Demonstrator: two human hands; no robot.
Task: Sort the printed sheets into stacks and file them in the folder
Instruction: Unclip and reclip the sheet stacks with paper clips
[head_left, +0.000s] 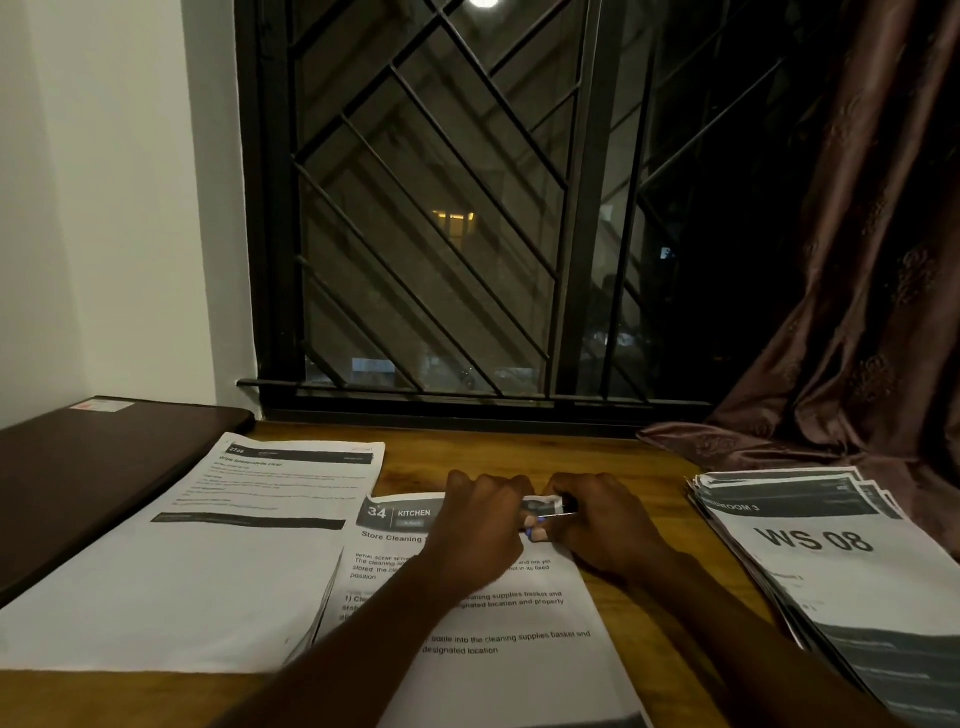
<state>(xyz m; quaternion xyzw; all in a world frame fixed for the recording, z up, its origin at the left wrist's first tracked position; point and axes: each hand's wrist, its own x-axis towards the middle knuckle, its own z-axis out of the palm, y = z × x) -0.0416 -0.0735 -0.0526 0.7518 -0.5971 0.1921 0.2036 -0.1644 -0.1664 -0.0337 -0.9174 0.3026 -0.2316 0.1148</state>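
Both forearms stretched forward, left hand (478, 525) and right hand (598, 519) knuckles-up, fingers curled, pinching the kitchen sheet (519, 686) at its far edge.

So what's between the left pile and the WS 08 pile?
The KITCHEN sheets, their top edge held by the left hand and right hand, in head view.

Left hand (475, 527) and right hand (600, 522) grip the KITCHEN sheet (519, 621).
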